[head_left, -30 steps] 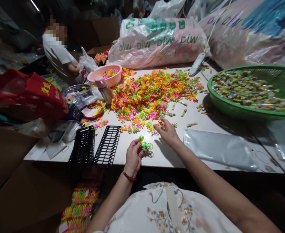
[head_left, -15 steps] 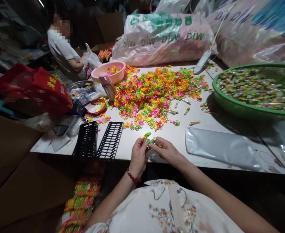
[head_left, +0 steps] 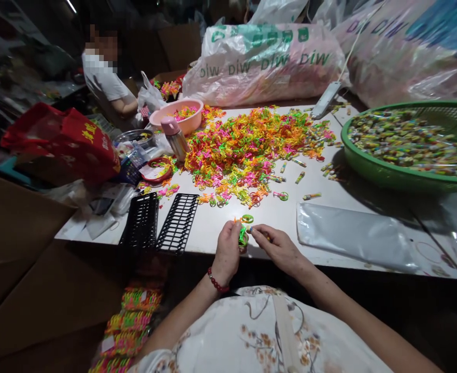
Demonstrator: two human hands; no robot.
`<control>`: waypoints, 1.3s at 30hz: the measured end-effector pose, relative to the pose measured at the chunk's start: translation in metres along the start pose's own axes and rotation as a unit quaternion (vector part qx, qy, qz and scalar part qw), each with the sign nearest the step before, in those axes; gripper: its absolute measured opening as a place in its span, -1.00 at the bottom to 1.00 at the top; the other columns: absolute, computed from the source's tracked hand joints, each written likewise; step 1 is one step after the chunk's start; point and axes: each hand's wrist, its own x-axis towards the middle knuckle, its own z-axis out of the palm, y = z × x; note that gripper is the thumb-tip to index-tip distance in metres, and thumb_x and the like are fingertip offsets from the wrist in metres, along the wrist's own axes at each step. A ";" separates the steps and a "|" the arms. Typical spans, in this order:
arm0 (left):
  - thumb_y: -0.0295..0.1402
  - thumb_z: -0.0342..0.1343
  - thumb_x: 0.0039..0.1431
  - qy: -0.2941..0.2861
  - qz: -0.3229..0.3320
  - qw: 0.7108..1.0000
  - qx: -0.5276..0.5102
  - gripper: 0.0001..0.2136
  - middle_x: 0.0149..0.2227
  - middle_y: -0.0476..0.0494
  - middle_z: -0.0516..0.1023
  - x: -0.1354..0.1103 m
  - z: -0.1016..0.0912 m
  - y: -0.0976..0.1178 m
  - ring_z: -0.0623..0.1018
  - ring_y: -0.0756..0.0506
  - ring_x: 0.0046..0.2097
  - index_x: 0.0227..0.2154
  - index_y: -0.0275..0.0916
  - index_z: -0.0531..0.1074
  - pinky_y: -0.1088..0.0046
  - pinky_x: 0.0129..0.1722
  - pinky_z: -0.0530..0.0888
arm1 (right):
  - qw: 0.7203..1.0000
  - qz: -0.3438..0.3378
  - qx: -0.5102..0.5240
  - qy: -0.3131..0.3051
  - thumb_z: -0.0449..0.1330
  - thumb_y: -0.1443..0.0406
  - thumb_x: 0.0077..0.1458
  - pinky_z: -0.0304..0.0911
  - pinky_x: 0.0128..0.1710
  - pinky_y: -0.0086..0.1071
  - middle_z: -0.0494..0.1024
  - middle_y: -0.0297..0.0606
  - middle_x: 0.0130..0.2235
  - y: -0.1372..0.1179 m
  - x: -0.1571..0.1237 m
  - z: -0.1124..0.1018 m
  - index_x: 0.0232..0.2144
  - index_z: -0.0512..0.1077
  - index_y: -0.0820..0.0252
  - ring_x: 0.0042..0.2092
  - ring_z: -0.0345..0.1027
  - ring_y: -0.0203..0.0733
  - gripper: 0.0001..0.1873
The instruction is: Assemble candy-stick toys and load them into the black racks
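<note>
My left hand (head_left: pixel 227 249) is closed on a small plastic toy bicycle (head_left: pixel 243 238), bright green with orange and a round wheel, just over the table's front edge. Close at its right, my right hand (head_left: pixel 280 249) pinches a small tube with coloured contents (head_left: pixel 268 237), mostly covered by the fingers. The tube's end is near the toy; whether they touch I cannot tell. Beyond both hands lies a big heap of similar toy pieces (head_left: pixel 244 150) in pink, yellow, orange, green and red. Several loose tubes (head_left: pixel 300 177) lie at its right edge.
Black plastic racks (head_left: pixel 177 223) lie left of my hands; clear plastic bags (head_left: pixel 353 235) lie right. A green basket (head_left: pixel 399 178) holds many tubes. A flask (head_left: pixel 176 140), pink basin (head_left: pixel 191 123) and red bag (head_left: pixel 65 140) stand left. Another person (head_left: pixel 108 88) sits behind.
The toy in my left hand has turned, its green wheel now hanging lower. My right hand has shifted slightly right, and the tube's end shows less.
</note>
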 end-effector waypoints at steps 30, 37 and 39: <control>-0.09 -0.14 0.30 0.023 0.085 0.945 0.316 -0.66 -0.56 0.10 0.14 0.005 0.003 -0.034 0.18 0.03 -0.48 -0.52 -0.18 0.11 0.46 -0.45 0.15 | 0.990 0.016 -0.127 -0.055 -0.08 0.04 0.26 -0.08 -0.47 -0.40 0.16 -0.45 -0.59 0.023 -0.017 -0.007 -0.58 0.19 0.17 -0.50 0.03 -0.34 -0.53; -0.13 -0.23 0.35 -0.020 0.097 0.906 0.412 -0.69 -0.51 0.04 0.24 0.022 0.013 -0.028 0.28 -0.01 -0.46 -0.45 -0.17 0.19 0.42 -0.42 0.24 | 0.985 0.025 -0.169 -0.027 -0.10 0.06 0.29 0.02 -0.47 -0.41 0.27 -0.40 -0.58 0.035 -0.019 -0.014 -0.56 0.26 0.16 -0.50 0.16 -0.30 -0.54; -0.25 -0.25 0.36 -0.014 0.170 0.864 0.474 -0.77 -0.39 -0.05 0.35 0.037 0.015 -0.019 0.38 -0.05 -0.37 -0.31 -0.18 0.25 0.38 -0.33 0.31 | 0.981 0.007 -0.195 0.015 -0.06 0.07 0.28 0.13 -0.41 -0.39 0.39 -0.32 -0.47 0.039 -0.017 -0.022 -0.45 0.38 0.17 -0.42 0.27 -0.25 -0.59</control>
